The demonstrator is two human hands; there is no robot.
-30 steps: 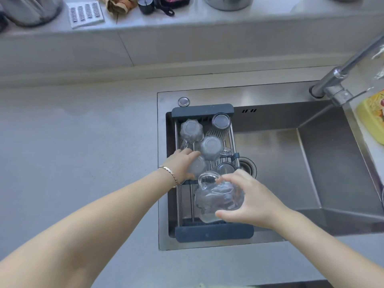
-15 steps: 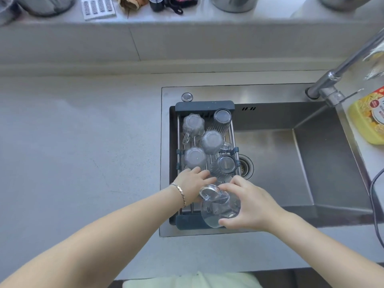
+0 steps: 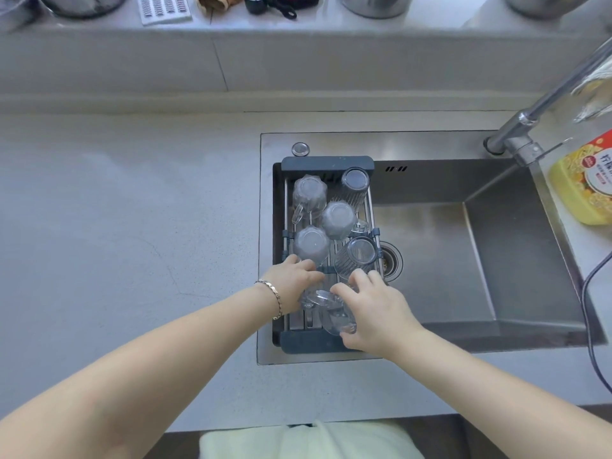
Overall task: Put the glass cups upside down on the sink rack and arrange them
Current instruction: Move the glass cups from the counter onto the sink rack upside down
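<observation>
Your rack (image 3: 326,345) spans the sink's (image 3: 516,260) left end, and the sink sits in the grey counter (image 3: 132,226). Five cups (image 3: 311,244) stand upside down on the rack, bunched toward its far end. A yellow bottle (image 3: 586,190) stands on the counter right of the sink.

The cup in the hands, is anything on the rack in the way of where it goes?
Nothing visible blocks it. The cup held by the right hand hangs over bare bars at the near end of the rack. The five upside-down cups sit farther back. The left hand is beside it.
</observation>
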